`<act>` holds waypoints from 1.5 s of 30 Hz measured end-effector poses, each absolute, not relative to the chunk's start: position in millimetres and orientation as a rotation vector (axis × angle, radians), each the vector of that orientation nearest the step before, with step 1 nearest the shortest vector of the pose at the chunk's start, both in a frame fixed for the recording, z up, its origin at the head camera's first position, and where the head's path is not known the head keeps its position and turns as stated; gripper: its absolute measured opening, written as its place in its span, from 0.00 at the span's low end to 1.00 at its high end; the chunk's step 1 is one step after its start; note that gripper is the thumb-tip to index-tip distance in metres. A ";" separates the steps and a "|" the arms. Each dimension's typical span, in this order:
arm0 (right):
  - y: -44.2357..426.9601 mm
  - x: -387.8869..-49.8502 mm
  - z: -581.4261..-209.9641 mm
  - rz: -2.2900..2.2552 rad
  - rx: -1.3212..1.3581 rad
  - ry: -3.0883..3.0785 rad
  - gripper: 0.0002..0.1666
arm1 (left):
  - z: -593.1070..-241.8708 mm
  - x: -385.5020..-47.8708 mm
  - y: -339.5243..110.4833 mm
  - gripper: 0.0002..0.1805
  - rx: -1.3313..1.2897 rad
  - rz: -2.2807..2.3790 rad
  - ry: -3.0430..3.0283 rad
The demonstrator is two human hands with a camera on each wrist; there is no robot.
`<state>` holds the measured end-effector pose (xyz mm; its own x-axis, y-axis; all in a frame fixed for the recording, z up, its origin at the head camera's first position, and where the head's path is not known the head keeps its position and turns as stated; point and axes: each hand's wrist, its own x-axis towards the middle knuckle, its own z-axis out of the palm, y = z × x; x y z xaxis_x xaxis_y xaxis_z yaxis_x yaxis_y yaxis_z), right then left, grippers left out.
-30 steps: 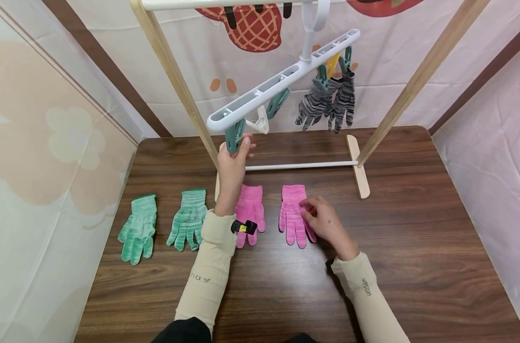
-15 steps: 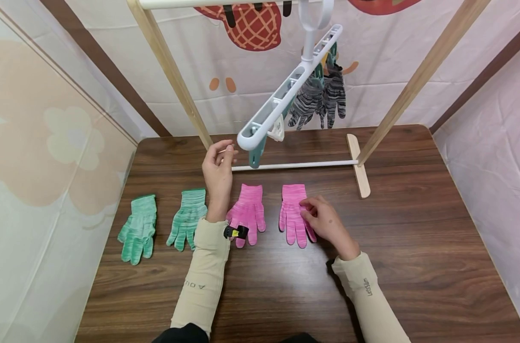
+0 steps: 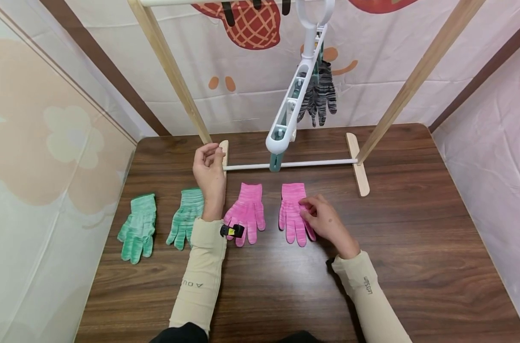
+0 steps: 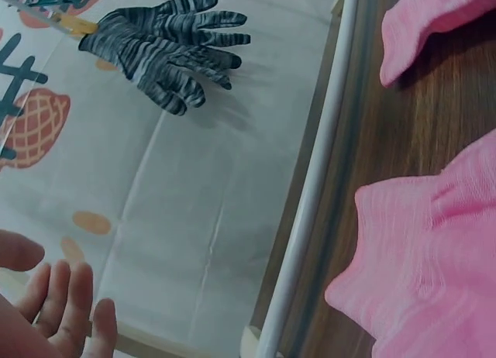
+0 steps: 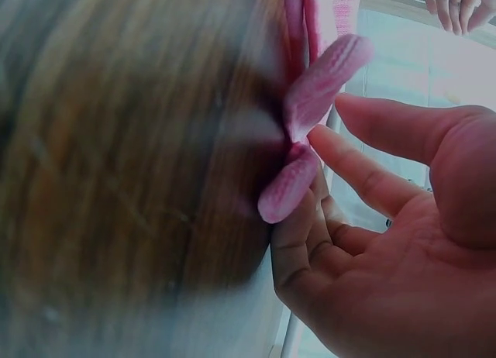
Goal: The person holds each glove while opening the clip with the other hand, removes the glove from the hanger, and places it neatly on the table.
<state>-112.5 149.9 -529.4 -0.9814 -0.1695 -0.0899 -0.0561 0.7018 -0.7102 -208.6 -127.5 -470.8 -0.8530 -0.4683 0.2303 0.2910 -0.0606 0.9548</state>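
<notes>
In the head view my left hand [image 3: 210, 174] is held up beside the left post of a wooden rack, fingers loosely bent, holding nothing. To its right hangs a white clip hanger [image 3: 281, 116] with a green clothespin [image 3: 275, 162] at its near end. Striped black-and-grey gloves [image 4: 167, 52] dangle from its far part. My right hand [image 3: 326, 221] rests at the edge of the right pink glove [image 3: 292, 209]; its fingers touch the glove fingers [image 5: 325, 83] without a visible pinch. The other pink glove [image 3: 250, 209] lies flat by my left wrist.
Two green gloves [image 3: 140, 224] lie on the left of the dark wooden table [image 3: 414, 267], one partly behind my left arm. The rack's white lower bar [image 3: 320, 164] and its wooden right foot [image 3: 357, 166] stand behind the pink gloves.
My left hand has let go of the green clothespin and drawn back to the left. The hanger has swung round, its near end moving right. My right hand has stayed put.
</notes>
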 end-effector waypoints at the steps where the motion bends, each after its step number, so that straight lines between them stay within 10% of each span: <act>1: 149.8 -112.6 -529.8 -1.142 -0.186 2.761 0.18 | -471.6 -209.3 -128.6 0.11 0.206 -1.959 -1.702; 45: 157.8 -121.6 -516.7 -1.302 -0.177 2.830 0.13 | -498.4 -233.0 -157.0 0.18 0.107 -1.060 -2.213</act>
<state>-121.6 157.8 -516.7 -0.9934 -0.1117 0.0277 -0.0937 0.6456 -0.7579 -233.0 -157.0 -498.4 -0.7706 -0.3430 0.5371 0.2034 0.6663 0.7174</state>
